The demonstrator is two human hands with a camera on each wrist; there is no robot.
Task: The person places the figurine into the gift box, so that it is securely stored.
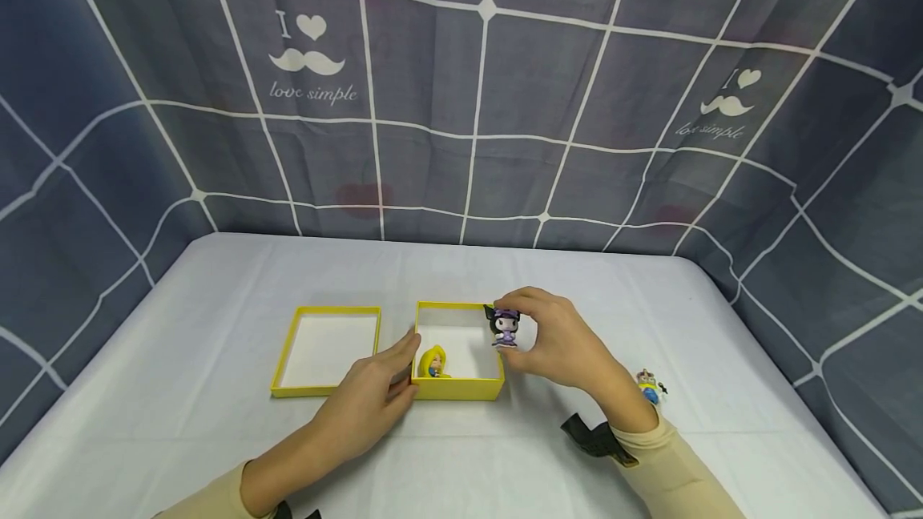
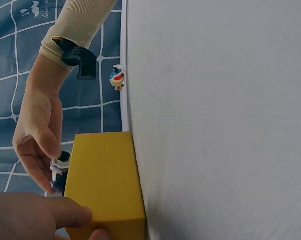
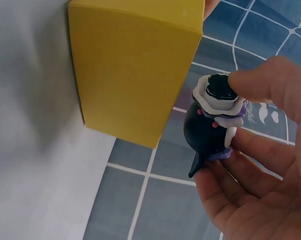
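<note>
My right hand (image 1: 558, 336) pinches a small black and purple figurine (image 1: 505, 327) between thumb and fingertips, at the right rim of a yellow box (image 1: 456, 391). In the right wrist view the figurine (image 3: 208, 125) shows its black back and white-frilled base beside the box wall (image 3: 133, 75). The box is uncovered, with a white inside. A yellow-haired figurine (image 1: 433, 361) stands in its front left corner. My left hand (image 1: 368, 400) holds the box's left side; its thumb and a fingertip show against the box (image 2: 103, 185) in the left wrist view.
A shallow yellow-rimmed lid (image 1: 277, 359), white inside, lies left of the box. Another small figurine (image 1: 650, 386), blue, white and yellow, is on the white tablecloth (image 1: 534, 463) by my right forearm. A grey checked curtain (image 1: 418, 86) surrounds the table's back and sides.
</note>
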